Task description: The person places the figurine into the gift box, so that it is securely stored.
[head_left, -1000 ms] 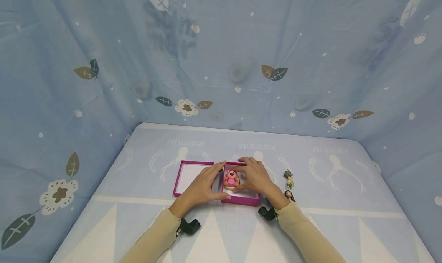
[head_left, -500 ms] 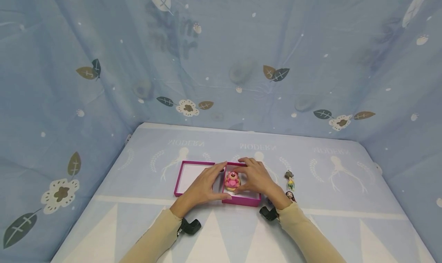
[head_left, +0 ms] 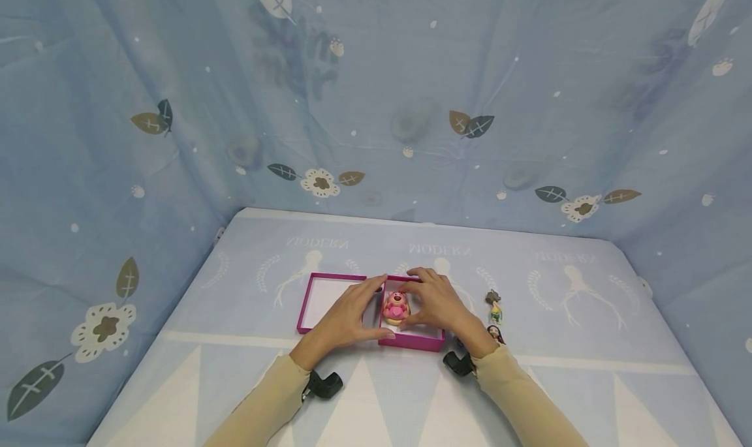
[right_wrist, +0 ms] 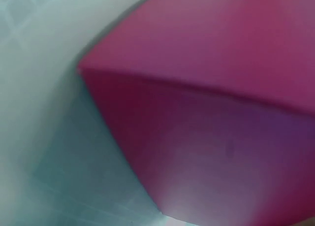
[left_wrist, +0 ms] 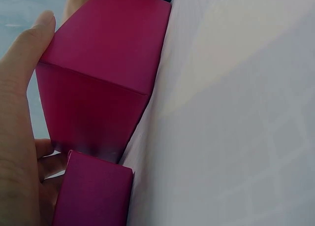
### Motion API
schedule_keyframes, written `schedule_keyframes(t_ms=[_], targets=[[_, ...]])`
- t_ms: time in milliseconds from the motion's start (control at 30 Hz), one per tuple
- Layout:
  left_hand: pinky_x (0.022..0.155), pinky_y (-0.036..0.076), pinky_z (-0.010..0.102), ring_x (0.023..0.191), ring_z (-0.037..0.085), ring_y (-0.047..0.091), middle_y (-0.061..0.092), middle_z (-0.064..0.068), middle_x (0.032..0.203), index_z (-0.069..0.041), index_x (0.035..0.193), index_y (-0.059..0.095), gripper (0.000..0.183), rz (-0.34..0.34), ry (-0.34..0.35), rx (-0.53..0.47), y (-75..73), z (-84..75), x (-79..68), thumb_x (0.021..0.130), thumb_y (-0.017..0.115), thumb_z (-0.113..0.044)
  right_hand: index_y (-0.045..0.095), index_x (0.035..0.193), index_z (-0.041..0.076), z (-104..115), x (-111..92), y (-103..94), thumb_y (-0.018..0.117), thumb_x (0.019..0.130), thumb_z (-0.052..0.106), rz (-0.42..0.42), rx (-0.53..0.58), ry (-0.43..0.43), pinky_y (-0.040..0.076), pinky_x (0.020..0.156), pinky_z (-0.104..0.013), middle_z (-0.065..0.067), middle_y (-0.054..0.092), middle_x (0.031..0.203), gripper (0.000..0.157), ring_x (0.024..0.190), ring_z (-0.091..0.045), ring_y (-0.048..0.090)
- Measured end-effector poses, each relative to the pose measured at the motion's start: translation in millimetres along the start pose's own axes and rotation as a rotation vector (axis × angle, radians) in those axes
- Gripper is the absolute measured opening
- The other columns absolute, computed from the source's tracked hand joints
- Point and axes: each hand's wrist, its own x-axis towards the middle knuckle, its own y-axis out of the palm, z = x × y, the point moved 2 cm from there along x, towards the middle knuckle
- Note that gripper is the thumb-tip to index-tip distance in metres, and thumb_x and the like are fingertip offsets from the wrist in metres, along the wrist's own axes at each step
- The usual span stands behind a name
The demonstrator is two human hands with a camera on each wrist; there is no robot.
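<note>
A magenta box (head_left: 411, 344) with a white inside stands uncovered on the table. In it sits a pink bear toy (head_left: 396, 308), upright and facing forward. My right hand (head_left: 437, 303) reaches in over the box's right side and pinches the bear between thumb and forefinger. My left hand (head_left: 346, 313) spans the box's left wall, thumb at the near corner and fingers toward the far one. From the left wrist, the thumb (left_wrist: 44, 26) lies at the upper edge of the box (left_wrist: 103, 34). The right wrist view shows only the box's outer walls (right_wrist: 221, 157) clearly.
A shallow magenta tray or lid (head_left: 303, 303) with a white inside lies left of the box, partly under my left hand. To the right are a small figurine in yellow (head_left: 495, 311) and a dark-haired doll (head_left: 495, 333). A patterned blue curtain (head_left: 376, 107) hangs behind the table.
The whole head view has shifted slightly. Against the box, both hands and the pink bear stay nearly as they were, apart from a small straightening of the bear.
</note>
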Motion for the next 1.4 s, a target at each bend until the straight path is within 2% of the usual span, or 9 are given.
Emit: schedule_keyframes(t_ms=[333,700,1033,1233,1400], targets=[[0.115,0.034,0.048,0.141,0.023,0.039,0.033,-0.001,0.159,-0.02,0.157,0.023,0.109,-0.013,0.032,0.007,0.1,0.8,0.0,0.073,0.066,-0.075,0.073,0.115,0.021,-5,1,0.0,0.09,0.06,0.049,-0.013,0.08,-0.033,0.04,0.103,-0.057,-0.014,0.054,0.138,0.064,0.128,-0.033,0.047],[0.114,0.035,0.048,0.141,0.023,0.038,0.032,0.0,0.159,-0.019,0.157,0.021,0.109,-0.03,0.075,0.034,0.0,1.6,-0.5,0.075,0.063,-0.077,0.073,0.113,0.02,-8,2,1.3,0.09,0.063,0.047,-0.016,0.104,-0.046,0.04,0.103,-0.057,-0.014,0.054,0.138,0.06,0.129,-0.033,0.047],[0.114,0.036,0.047,0.141,0.022,0.039,0.034,-0.001,0.158,-0.019,0.157,0.022,0.108,-0.031,0.08,0.025,-0.7,0.9,0.9,0.075,0.064,-0.075,0.073,0.113,0.019,-8,-2,-0.9,0.088,0.065,0.047,-0.069,0.151,-0.084,0.036,0.105,-0.059,-0.015,0.055,0.137,0.058,0.128,-0.034,0.049],[0.115,0.034,0.048,0.142,0.021,0.037,0.033,-0.002,0.159,-0.018,0.157,0.022,0.109,-0.018,0.057,0.005,-1.1,0.6,1.4,0.074,0.068,-0.072,0.072,0.111,0.017,-9,-3,-4.9,0.089,0.065,0.045,-0.1,0.159,-0.099,0.035,0.105,-0.061,-0.016,0.055,0.136,0.057,0.127,-0.037,0.049],[0.115,0.034,0.051,0.142,0.024,0.037,0.033,-0.001,0.159,-0.018,0.157,0.022,0.108,-0.013,0.048,-0.004,-1.2,0.0,1.2,0.074,0.068,-0.072,0.07,0.117,0.013,-8,-9,-13.5,0.088,0.067,0.043,-0.117,0.195,-0.095,0.031,0.108,-0.063,-0.017,0.052,0.139,0.061,0.13,-0.039,0.045]])
